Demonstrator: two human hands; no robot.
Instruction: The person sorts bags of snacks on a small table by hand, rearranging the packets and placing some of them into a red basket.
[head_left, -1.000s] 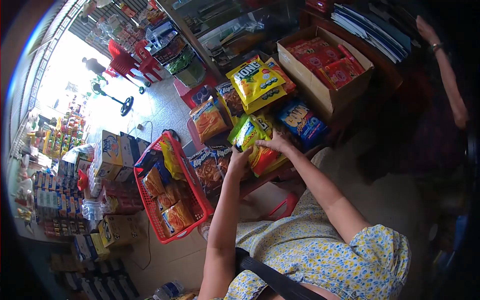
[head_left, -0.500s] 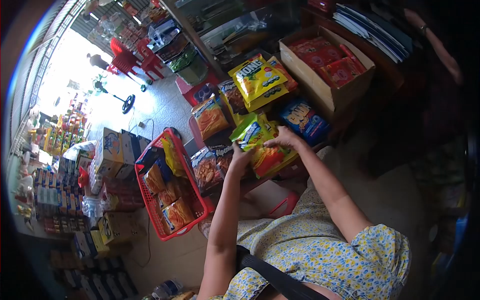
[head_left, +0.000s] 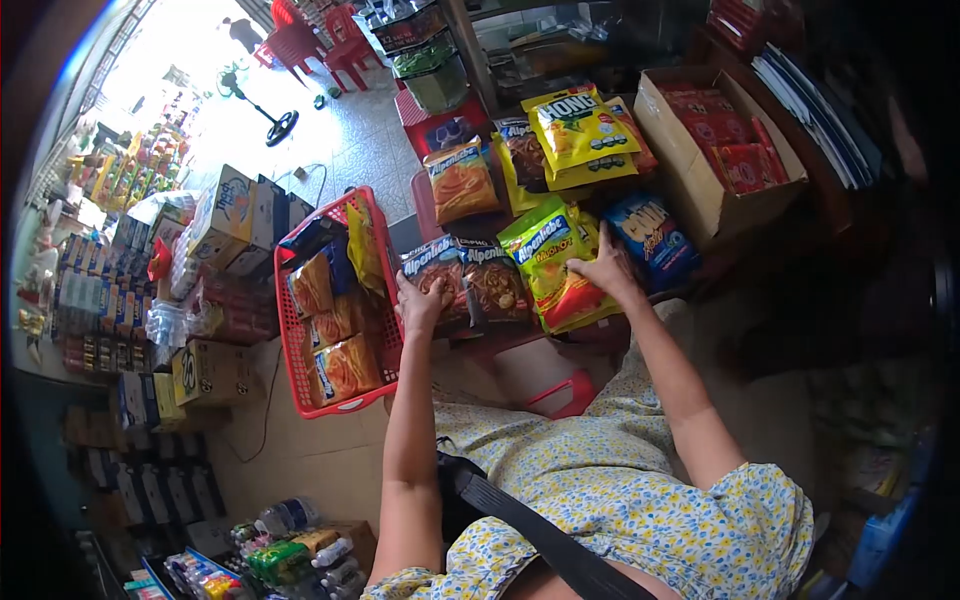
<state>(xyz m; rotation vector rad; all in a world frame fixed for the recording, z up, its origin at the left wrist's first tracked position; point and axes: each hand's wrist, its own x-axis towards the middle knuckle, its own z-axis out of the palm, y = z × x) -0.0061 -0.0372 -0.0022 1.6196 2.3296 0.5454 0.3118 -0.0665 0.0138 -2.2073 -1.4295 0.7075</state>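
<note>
My left hand point(head_left: 420, 303) is closed on the left edge of a brown Alpenliebe candy bag point(head_left: 447, 272), its thumb on the front. Beside that bag lies a second brown candy bag point(head_left: 495, 285). A green and yellow Alpenliebe candy bag point(head_left: 548, 255) is gripped at its right side by my right hand point(head_left: 608, 270), thumb across the front. Right of this hand is a blue candy bag point(head_left: 650, 240). Behind are an orange candy bag point(head_left: 462, 182) and a yellow candy bag point(head_left: 580, 130) overlapping other bags.
A red plastic basket point(head_left: 345, 405) with several candy bags stands at the left. An open cardboard box point(head_left: 690, 190) of red packs is at the back right. Stacked cartons point(head_left: 220, 220) and a floor fan point(head_left: 280, 127) are farther left. Bottles point(head_left: 285, 560) sit at the lower left.
My left hand has left the green bag and moved left onto a brown candy bag. My right hand still holds the green bag, now more upright. The camera view has shifted.
</note>
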